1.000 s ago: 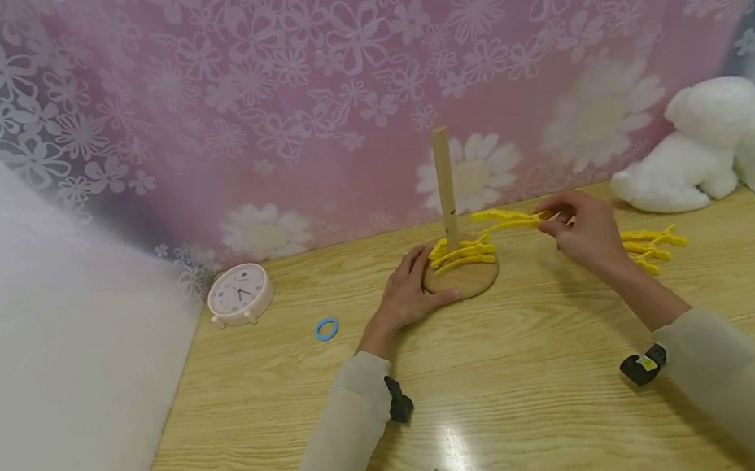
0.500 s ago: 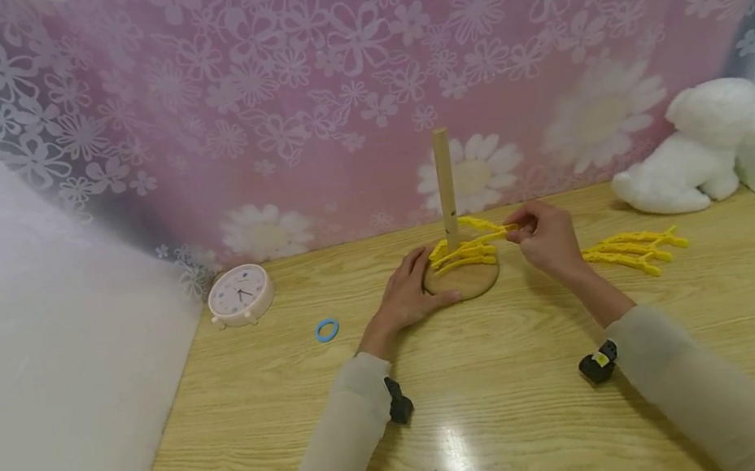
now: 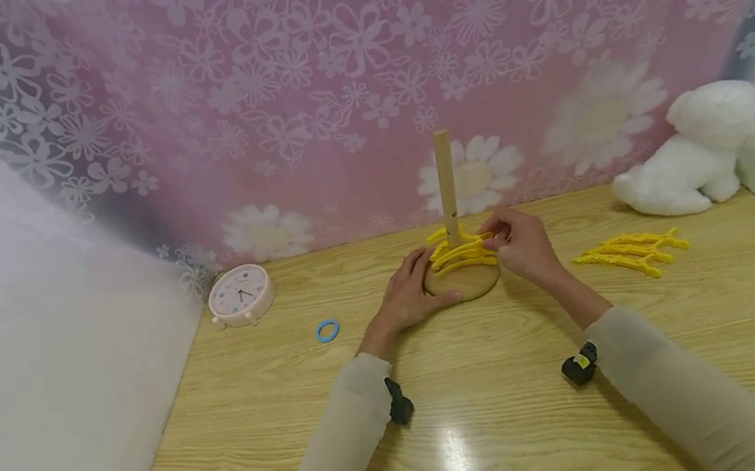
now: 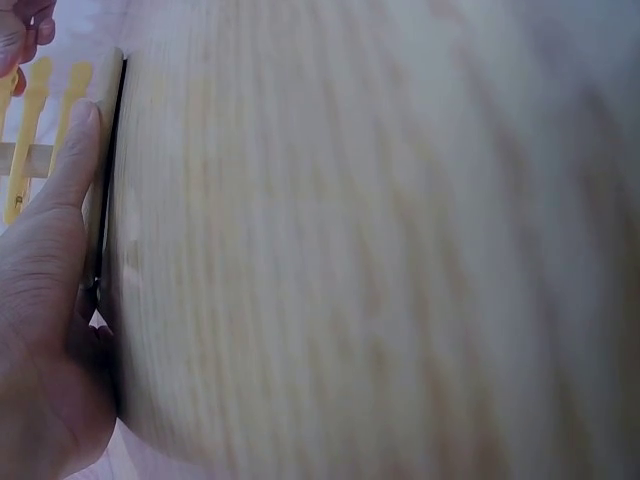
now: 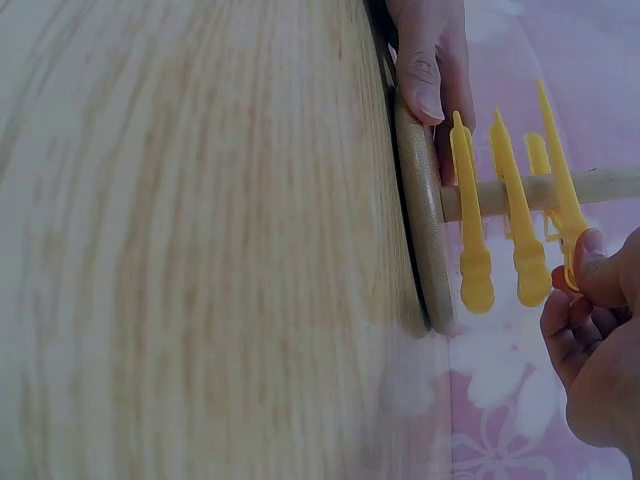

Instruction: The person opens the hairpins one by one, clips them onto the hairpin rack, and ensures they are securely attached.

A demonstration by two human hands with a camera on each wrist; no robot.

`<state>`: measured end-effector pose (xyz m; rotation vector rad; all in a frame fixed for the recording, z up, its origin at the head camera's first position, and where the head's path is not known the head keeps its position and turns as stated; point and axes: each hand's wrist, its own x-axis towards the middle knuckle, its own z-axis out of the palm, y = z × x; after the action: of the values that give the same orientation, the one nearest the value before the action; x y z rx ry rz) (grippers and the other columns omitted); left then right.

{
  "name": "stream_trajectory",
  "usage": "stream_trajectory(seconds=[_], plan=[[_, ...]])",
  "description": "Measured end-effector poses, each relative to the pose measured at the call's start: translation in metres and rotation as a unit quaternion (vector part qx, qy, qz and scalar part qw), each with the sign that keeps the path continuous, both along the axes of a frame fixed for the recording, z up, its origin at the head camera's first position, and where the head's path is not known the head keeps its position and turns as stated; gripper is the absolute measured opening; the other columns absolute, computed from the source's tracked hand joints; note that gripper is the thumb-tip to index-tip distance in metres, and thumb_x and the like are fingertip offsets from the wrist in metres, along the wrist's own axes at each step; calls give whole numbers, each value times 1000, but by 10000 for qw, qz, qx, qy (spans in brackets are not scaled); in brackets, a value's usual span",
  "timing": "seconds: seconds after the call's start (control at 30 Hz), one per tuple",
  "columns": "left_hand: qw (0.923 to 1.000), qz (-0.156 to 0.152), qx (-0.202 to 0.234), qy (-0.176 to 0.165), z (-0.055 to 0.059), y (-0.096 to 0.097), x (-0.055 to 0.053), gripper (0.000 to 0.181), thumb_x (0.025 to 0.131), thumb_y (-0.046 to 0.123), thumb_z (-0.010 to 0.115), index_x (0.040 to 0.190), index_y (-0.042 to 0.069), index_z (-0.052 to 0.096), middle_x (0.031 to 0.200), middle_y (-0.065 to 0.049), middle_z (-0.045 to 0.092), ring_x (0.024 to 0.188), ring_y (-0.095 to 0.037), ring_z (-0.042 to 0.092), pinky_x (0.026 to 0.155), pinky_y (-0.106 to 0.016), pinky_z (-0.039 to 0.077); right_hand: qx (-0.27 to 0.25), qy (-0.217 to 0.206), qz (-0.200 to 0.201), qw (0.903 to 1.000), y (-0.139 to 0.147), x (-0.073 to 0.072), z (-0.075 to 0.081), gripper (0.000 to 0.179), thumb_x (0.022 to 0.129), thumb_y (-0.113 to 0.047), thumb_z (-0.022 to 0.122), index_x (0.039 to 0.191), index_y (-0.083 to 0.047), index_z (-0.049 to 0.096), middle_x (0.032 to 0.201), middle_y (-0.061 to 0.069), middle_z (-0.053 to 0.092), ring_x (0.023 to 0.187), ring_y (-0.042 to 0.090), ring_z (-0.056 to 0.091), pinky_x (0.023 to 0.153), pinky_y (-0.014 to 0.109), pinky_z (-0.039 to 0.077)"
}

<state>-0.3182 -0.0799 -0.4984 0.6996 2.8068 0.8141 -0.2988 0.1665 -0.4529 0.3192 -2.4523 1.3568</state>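
Observation:
A wooden stand has a round base [image 3: 466, 287] and an upright post [image 3: 447, 183]. My left hand [image 3: 405, 293] grips the base's left rim, thumb lying on top and fingers around the far edge. With thumb and fingers, my right hand [image 3: 526, 245] pinches the tail of a long yellow hair clip [image 5: 562, 185], whose two jaws lie on either side of the post. Closer to the base, two more yellow clips sit across the post, a lower one [image 5: 473, 235] and a middle one [image 5: 519, 225]. Part of the right hand's fingers is hidden in the head view.
Several loose yellow clips [image 3: 632, 253] lie fanned on the wood-grain table [image 3: 494, 406] at the right. A blue ring [image 3: 327, 331] and a pink alarm clock [image 3: 241, 296] are on the left. A white plush dog [image 3: 697, 148] sits at the back right.
My right hand has moved left with the pinched clip, bringing it from beside the post to around it. The left hand has stayed on the base.

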Motion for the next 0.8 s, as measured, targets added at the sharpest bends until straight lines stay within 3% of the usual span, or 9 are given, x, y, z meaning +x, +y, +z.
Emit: stream_trajectory(seconds=[0.17, 0.43, 0.67, 0.8], plan=[[10000, -5, -34, 9, 1, 0, 0, 101, 91, 69, 68, 169, 30, 16, 174, 2, 12, 159, -28, 18, 129, -50, 19, 227, 101, 31, 9997, 2, 1, 1, 12, 93, 4, 74, 103, -2, 74, 88, 14, 66, 71, 25, 59, 57, 27, 48], [10000, 35, -59, -28, 2, 1, 4, 101, 92, 68, 67, 169, 25, 18, 174, 1, 12, 159, -28, 18, 129, -49, 19, 224, 58, 24, 9997, 4, 2, -2, 17, 93, 2, 76, 109, -3, 76, 102, 17, 71, 71, 24, 60, 55, 26, 48], [10000, 60, -43, -27, 4, 1, 4, 100, 92, 67, 68, 168, 24, 20, 174, 0, 13, 159, -27, 19, 129, -48, 20, -225, -465, 333, 9981, 7, 8, 0, 26, 100, -5, 70, 126, -6, 71, 118, 18, 68, 63, 44, 62, 45, 31, 50], [10000, 48, -28, -34, 4, 0, 3, 100, 92, 67, 68, 168, 24, 20, 174, 0, 13, 159, -27, 19, 128, -48, 21, -469, -632, 442, 9959, 9, 12, 1, 30, 101, -8, 69, 131, -7, 69, 123, 19, 68, 67, 45, 64, 51, 39, 57]])
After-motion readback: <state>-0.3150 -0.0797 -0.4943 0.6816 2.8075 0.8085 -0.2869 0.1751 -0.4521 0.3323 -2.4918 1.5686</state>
